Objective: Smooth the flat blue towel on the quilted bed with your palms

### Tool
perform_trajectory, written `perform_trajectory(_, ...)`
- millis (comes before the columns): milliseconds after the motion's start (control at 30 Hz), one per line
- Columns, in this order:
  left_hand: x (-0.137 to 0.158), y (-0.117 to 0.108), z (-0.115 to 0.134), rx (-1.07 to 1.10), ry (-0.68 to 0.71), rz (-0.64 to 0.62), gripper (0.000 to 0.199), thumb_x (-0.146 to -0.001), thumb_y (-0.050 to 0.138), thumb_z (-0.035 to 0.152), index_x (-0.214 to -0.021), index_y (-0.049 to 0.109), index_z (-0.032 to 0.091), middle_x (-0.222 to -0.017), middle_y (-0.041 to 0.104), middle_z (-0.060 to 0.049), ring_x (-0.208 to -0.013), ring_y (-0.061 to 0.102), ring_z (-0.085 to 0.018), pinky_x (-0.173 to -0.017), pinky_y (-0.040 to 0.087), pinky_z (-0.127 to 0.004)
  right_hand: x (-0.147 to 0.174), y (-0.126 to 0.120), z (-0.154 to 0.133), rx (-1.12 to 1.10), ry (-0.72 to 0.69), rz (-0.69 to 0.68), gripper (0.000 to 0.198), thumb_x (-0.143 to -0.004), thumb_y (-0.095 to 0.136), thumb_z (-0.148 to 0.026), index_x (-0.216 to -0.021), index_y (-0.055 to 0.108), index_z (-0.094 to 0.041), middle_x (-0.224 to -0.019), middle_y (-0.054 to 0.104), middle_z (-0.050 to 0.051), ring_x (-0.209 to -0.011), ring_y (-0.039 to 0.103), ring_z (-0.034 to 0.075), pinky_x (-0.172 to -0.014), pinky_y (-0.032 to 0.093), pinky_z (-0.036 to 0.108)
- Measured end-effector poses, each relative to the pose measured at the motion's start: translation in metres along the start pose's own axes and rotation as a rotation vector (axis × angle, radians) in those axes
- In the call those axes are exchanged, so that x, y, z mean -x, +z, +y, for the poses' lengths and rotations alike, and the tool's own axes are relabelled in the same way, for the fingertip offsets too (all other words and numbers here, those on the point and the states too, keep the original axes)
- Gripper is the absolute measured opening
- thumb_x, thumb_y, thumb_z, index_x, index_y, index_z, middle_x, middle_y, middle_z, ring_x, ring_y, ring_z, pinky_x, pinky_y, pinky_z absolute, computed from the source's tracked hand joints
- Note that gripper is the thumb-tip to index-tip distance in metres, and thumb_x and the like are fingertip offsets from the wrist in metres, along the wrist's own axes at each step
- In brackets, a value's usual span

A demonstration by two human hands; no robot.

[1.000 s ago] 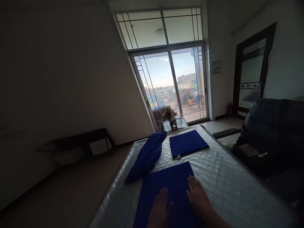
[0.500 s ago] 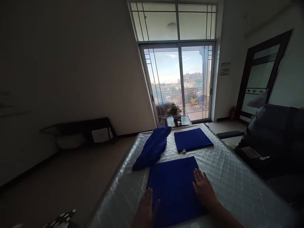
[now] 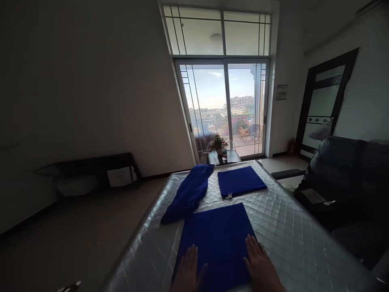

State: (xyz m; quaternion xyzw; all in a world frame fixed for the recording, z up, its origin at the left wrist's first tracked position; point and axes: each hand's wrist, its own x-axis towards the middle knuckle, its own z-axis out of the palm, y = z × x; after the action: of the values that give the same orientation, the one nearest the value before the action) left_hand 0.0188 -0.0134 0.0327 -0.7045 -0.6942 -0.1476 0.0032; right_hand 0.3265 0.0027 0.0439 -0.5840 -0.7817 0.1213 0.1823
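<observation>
A flat, squarely folded blue cloth (image 3: 217, 235) lies in front of me on the table. My left hand (image 3: 189, 269) rests on its near left part, fingers stretched out and thumb apart. On the cloth's right edge lies my right hand (image 3: 258, 259), also flat with its fingers extended. Beyond it to the left is a loose, crumpled blue cloth (image 3: 188, 194), its near end close to the folded one. A second folded blue cloth (image 3: 240, 181) with a small white tag lies farther back to the right.
A silvery quilted cover (image 3: 282, 227) spreads over the table. Behind its far edge stands a small dark table (image 3: 232, 157) with a potted plant (image 3: 217, 142) and a bottle (image 3: 224, 151). A black armchair (image 3: 343, 178) is at right, a low dark rack (image 3: 97, 166) by the left wall.
My right hand has slid nearer to me along the cloth's right edge. My left hand stays on the left part. The view has shifted slightly.
</observation>
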Motion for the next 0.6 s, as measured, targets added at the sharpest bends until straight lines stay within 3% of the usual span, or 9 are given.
perform_trajectory(67, -0.005, 0.002, 0.035, 0.025, 0.128, -0.116, 0.06, -0.094, 0.042, 0.052, -0.152, 0.044, 0.037, -0.157, 0.049, 0.003, -0.146, 0.043, -0.029, -0.12, 0.041, -0.051, -0.002, 0.002, 0.002, -0.014, -0.005, 0.012, 0.058, -0.101, 0.037, -0.043, -0.156, 0.035, -0.023, -0.164, 0.028, 0.004, -0.152, 0.026, 0.026, -0.125, 0.029, 0.046)
perform_trajectory(200, -0.018, 0.015, 0.119, 0.127, 0.38, -0.207, 0.067, -0.096, 0.041, 0.057, -0.157, 0.029, 0.032, -0.162, 0.037, -0.002, -0.148, 0.038, -0.031, -0.122, 0.04, -0.05, -0.003, 0.01, 0.009, -0.02, -0.024, 0.007, 0.06, -0.098, 0.04, -0.037, -0.156, 0.033, -0.024, -0.163, 0.027, 0.003, -0.152, 0.024, 0.027, -0.125, 0.028, 0.049)
perform_trajectory(300, -0.025, 0.03, 0.159, 0.195, 0.477, -0.254, 0.069, -0.098, 0.04, 0.054, -0.158, 0.013, 0.035, -0.165, 0.028, 0.001, -0.15, 0.033, -0.03, -0.124, 0.037, -0.05, -0.004, 0.017, 0.016, -0.028, -0.024, -0.032, 0.063, -0.096, 0.041, -0.032, -0.157, 0.025, -0.035, -0.163, 0.023, -0.003, -0.152, 0.022, 0.027, -0.125, 0.027, 0.051)
perform_trajectory(433, -0.028, 0.043, 0.158, 0.196, 0.445, -0.28, 0.068, -0.097, 0.041, 0.049, -0.156, 0.008, 0.04, -0.164, 0.028, 0.005, -0.15, 0.034, -0.029, -0.123, 0.038, -0.05, -0.007, 0.02, 0.019, -0.039, 0.013, -0.091, 0.066, -0.095, 0.043, -0.033, -0.157, 0.019, -0.039, -0.163, 0.02, -0.006, -0.152, 0.02, 0.027, -0.125, 0.025, 0.051)
perform_trajectory(600, -0.023, 0.033, 0.103, 0.077, 0.246, -0.25, 0.063, -0.094, 0.045, 0.05, -0.153, 0.026, 0.041, -0.16, 0.04, 0.004, -0.147, 0.04, -0.031, -0.121, 0.038, -0.053, -0.009, 0.023, 0.017, -0.065, 0.049, -0.102, 0.064, -0.098, 0.042, -0.044, -0.158, 0.02, -0.035, -0.164, 0.017, -0.004, -0.153, 0.017, 0.028, -0.126, 0.023, 0.051)
